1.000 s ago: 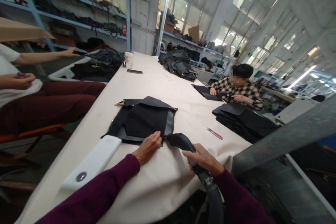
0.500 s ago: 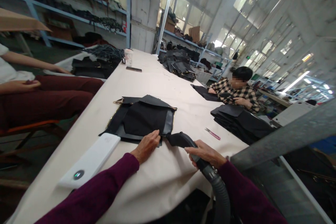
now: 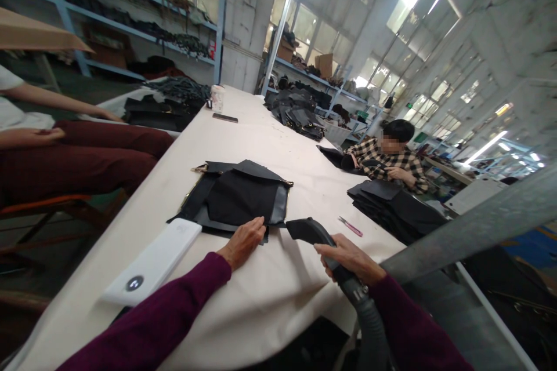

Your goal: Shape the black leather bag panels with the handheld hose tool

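Note:
A flat black bag piece [image 3: 239, 194] with gold zipper edges and a shiny strip lies on the pale table [image 3: 300, 156]. My left hand [image 3: 243, 242] is at its near edge, fingers closed over the material; the underside of the grip is hidden. In my right hand [image 3: 352, 258] is a black hose nozzle [image 3: 310, 231], fingers wrapped round its neck. The nozzle's mouth points left, slightly apart from the bag's near right corner. From it a ribbed hose [image 3: 369, 324] runs down towards me. A white box-like device [image 3: 159, 258] with a round display sits by my left forearm.
Pink-handled snips [image 3: 351, 226] lie right of the nozzle. Stacked black pieces [image 3: 391, 206] and a metal beam [image 3: 461, 226] stand at right. A co-worker in checked sleeves [image 3: 409, 171] sits beyond; another person's legs [image 3: 87, 153] are at left. A phone [image 3: 225, 118] and cup [image 3: 217, 98] stand farther off.
My right hand has drawn the nozzle slightly right, away from the bag piece's corner. My left hand stays on the near edge. The co-worker's arm on the right has shifted.

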